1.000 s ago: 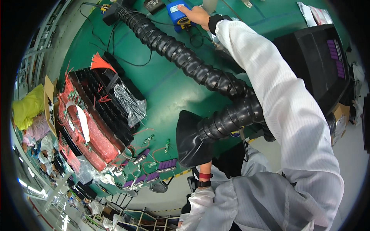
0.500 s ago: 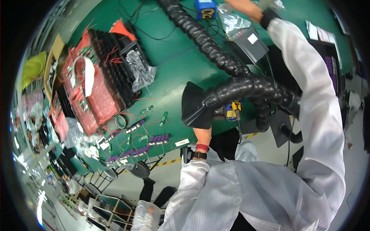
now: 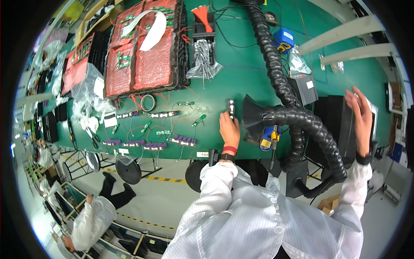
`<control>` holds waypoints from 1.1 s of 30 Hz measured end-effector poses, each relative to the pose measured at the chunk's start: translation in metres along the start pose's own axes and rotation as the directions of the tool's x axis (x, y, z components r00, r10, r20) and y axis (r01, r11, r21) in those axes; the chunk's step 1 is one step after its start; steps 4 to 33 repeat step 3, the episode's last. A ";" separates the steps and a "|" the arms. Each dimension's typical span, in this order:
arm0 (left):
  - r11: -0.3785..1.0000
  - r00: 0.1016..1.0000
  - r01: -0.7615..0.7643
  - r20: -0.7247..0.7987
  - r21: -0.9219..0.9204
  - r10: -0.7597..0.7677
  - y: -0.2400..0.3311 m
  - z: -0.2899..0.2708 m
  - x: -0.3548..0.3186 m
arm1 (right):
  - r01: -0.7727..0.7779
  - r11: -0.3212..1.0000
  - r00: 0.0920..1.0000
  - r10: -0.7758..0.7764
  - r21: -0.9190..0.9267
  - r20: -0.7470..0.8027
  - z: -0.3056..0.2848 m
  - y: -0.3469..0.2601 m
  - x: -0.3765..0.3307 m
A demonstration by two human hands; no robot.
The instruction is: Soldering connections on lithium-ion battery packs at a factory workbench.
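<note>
My left hand [image 3: 229, 128], with a red band and a black watch at the wrist, lies on the green mat [image 3: 241, 77]. Its fingertips pinch the near end of a short black cell strip [image 3: 231, 106]. That strip sits just left of the black funnel hood [image 3: 255, 115] of a ribbed extraction hose [image 3: 276, 64]. My right hand [image 3: 360, 115] is far to the right, fingers spread and wrapped over the edge of a flat black tray [image 3: 334, 125] on a stack. Both sleeves are white.
Rows of purple cell strips [image 3: 146, 145] and small green boards with wires lie left of my left hand. Red-filled black trays [image 3: 146, 56], a tape roll [image 3: 148, 102], a blue box [image 3: 283, 38], a yellow-blue soldering iron [image 3: 269, 138] and a black box [image 3: 305, 87] stand around. Another person in white [image 3: 88, 222] is below the bench.
My right hand has left the blue box at the far side and come to the black tray on the right. My left hand has come out from behind the hood onto the cell strip.
</note>
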State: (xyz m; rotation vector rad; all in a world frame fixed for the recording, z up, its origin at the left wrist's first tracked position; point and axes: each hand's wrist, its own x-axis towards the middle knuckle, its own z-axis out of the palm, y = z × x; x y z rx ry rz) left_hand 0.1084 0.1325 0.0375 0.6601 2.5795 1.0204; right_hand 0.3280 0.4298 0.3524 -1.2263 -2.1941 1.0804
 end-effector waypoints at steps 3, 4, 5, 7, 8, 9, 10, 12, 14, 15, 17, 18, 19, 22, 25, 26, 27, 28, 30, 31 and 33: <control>0.999 0.997 0.033 -0.062 -0.042 -0.035 -0.003 0.003 0.019 | -0.004 1.000 1.000 0.004 -0.007 -0.016 -0.013 -0.005 -0.035; 0.999 0.997 0.033 -0.062 -0.042 -0.035 -0.003 0.003 0.019 | -0.004 1.000 1.000 0.004 -0.007 -0.016 -0.013 -0.005 -0.035; 0.999 0.997 0.033 -0.062 -0.042 -0.035 -0.003 0.003 0.019 | -0.004 1.000 1.000 0.004 -0.007 -0.016 -0.013 -0.005 -0.035; 0.999 0.997 0.033 -0.062 -0.042 -0.035 -0.003 0.003 0.019 | -0.004 1.000 1.000 0.004 -0.007 -0.016 -0.013 -0.005 -0.035; 0.999 0.997 0.033 -0.062 -0.042 -0.035 -0.003 0.003 0.019 | -0.004 1.000 1.000 0.004 -0.007 -0.016 -0.013 -0.005 -0.035; 0.999 0.997 0.033 -0.062 -0.042 -0.035 -0.003 0.003 0.019 | -0.004 1.000 1.000 0.004 -0.007 -0.016 -0.013 -0.005 -0.035; 0.999 0.997 0.033 -0.062 -0.042 -0.035 -0.003 0.003 0.019 | -0.004 1.000 1.000 0.004 -0.007 -0.016 -0.013 -0.005 -0.035; 0.999 0.997 0.033 -0.062 -0.042 -0.035 -0.003 0.003 0.019 | -0.004 1.000 1.000 0.004 -0.007 -0.016 -0.013 -0.005 -0.035; 0.999 0.997 0.033 -0.062 -0.042 -0.035 -0.003 0.003 0.019 | -0.004 1.000 1.000 0.004 -0.007 -0.016 -0.013 -0.005 -0.035; 0.999 0.997 0.033 -0.062 -0.042 -0.035 -0.003 0.003 0.019 | -0.004 1.000 1.000 0.004 -0.007 -0.016 -0.013 -0.005 -0.035; 0.999 0.997 0.033 -0.062 -0.042 -0.035 -0.003 0.003 0.019 | -0.004 1.000 1.000 0.004 -0.007 -0.016 -0.013 -0.005 -0.035; 0.999 0.997 0.033 -0.062 -0.042 -0.035 -0.003 0.003 0.019 | -0.004 1.000 1.000 0.004 -0.007 -0.016 -0.013 -0.005 -0.035; 0.999 0.997 0.033 -0.062 -0.042 -0.035 -0.003 0.003 0.019 | -0.004 1.000 1.000 0.004 -0.007 -0.016 -0.013 -0.005 -0.035; 0.999 0.997 0.033 -0.062 -0.042 -0.035 -0.003 0.003 0.019 | -0.004 1.000 1.000 0.004 -0.007 -0.016 -0.013 -0.005 -0.035; 0.999 0.997 0.033 -0.062 -0.042 -0.035 -0.003 0.003 0.019 | -0.004 1.000 1.000 0.004 -0.007 -0.016 -0.013 -0.005 -0.035; 0.999 0.997 0.033 -0.062 -0.042 -0.035 -0.003 0.003 0.019 | -0.004 1.000 1.000 0.004 -0.007 -0.016 -0.013 -0.005 -0.035; 0.999 0.997 0.033 -0.062 -0.042 -0.035 -0.003 0.003 0.019 | -0.004 1.000 1.000 0.004 -0.007 -0.016 -0.013 -0.005 -0.035; 0.999 0.997 0.033 -0.062 -0.042 -0.035 -0.003 0.003 0.019 | -0.004 1.000 1.000 0.004 -0.007 -0.016 -0.013 -0.005 -0.035; 0.999 0.997 0.033 -0.062 -0.042 -0.035 -0.003 0.003 0.019 | -0.004 1.000 1.000 0.004 -0.007 -0.016 -0.013 -0.005 -0.035; 0.999 0.997 0.033 -0.062 -0.042 -0.035 -0.003 0.003 0.019 | -0.004 1.000 1.000 0.004 -0.007 -0.016 -0.013 -0.005 -0.035; 0.999 0.997 0.033 -0.062 -0.042 -0.035 -0.003 0.003 0.019 | -0.004 1.000 1.000 0.004 -0.007 -0.016 -0.013 -0.005 -0.035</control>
